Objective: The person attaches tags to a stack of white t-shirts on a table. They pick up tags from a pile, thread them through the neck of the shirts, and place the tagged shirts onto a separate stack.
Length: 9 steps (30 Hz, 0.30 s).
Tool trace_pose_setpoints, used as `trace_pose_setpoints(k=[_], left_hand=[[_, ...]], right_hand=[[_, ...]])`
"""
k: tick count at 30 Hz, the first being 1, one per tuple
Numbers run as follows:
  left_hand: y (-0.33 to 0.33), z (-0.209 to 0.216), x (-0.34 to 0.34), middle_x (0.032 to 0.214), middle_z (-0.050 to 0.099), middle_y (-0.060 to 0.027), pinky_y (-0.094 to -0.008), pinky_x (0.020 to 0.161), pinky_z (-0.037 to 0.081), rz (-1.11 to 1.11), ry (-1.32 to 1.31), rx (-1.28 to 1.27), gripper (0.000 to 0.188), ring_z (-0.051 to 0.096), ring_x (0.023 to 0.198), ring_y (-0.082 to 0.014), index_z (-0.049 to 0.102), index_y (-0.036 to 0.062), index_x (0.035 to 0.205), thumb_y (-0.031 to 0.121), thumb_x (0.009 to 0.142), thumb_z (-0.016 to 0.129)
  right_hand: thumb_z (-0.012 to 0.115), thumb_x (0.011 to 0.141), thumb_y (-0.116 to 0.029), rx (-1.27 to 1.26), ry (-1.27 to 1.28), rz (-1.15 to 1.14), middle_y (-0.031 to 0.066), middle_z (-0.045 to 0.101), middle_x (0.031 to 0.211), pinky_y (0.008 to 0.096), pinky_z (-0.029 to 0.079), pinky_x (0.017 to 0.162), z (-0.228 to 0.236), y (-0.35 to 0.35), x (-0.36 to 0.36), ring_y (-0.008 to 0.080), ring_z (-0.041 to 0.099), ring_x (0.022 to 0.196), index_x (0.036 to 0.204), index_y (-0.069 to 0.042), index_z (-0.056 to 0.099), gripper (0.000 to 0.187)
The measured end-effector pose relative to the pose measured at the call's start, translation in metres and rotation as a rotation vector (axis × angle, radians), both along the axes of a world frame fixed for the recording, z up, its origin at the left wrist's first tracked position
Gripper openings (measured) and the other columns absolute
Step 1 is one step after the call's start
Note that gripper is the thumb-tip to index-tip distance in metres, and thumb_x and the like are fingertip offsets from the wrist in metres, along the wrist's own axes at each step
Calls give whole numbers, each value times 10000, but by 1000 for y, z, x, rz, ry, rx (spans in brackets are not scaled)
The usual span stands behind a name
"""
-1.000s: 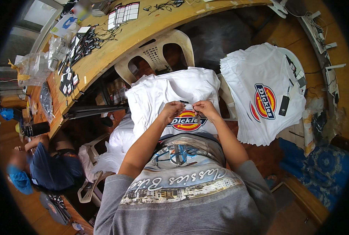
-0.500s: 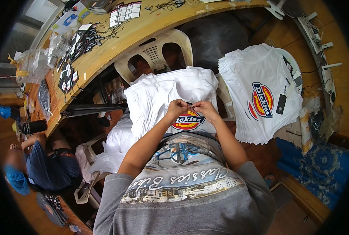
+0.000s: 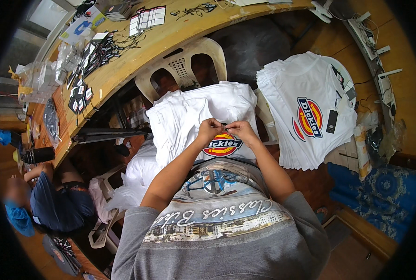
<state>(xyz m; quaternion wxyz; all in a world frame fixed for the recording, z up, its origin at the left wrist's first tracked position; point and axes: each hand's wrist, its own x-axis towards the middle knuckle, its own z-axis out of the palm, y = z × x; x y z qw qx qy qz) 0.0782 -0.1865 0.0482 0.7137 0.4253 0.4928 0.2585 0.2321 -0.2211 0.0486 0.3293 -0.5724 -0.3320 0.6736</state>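
Observation:
In front of me lies a pile of white T-shirts [image 3: 177, 116], the top one printed with a red, yellow and dark blue emblem [image 3: 222, 145]. Just above that emblem my left hand [image 3: 210, 130] and my right hand [image 3: 243, 131] meet, thumbs and fingers closed in a pinch. A small dark thing [image 3: 225, 127] shows between the fingertips, too small to make out. To the right, a fanned stack of white T-shirts [image 3: 282, 88] bears the same emblem, with a black hang tag [image 3: 332, 122] on the top shirt.
Behind the pile stands a beige plastic chair [image 3: 182, 70]. A long wooden table [image 3: 156, 42] curves across the back, holding black corded tags [image 3: 100, 53], white-and-black cards [image 3: 147, 19] and clear plastic bags [image 3: 42, 79]. At left a person in dark blue [image 3: 61, 198] sits low. Blue patterned cloth [image 3: 376, 196] lies right.
Both hands stay pinched together above the emblem, with only slight finger movement. The whole scene shifts a little to the left in the picture.

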Motion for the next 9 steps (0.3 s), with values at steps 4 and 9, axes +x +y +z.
trace_pose_setpoints(k=[4, 9], left_hand=[[1, 0, -2, 665, 518, -91, -215, 553, 468, -32, 54, 37, 89, 537, 609, -143, 455, -31, 654, -54, 663, 540], [1, -1, -1, 592, 503, -83, -209, 478, 433, 16, 111, 75, 377, 508, 515, -124, 348, 22, 947, -26, 634, 554]], right_hand=[[519, 677, 39, 24, -29, 9, 68, 560, 722, 195, 423, 591, -1, -1, -3, 102, 522, 625, 859, 28, 542, 184], [503, 685, 47, 81, -71, 16, 70, 559, 702, 196, 426, 581, -5, -2, -7, 104, 522, 604, 880, 26, 534, 199]])
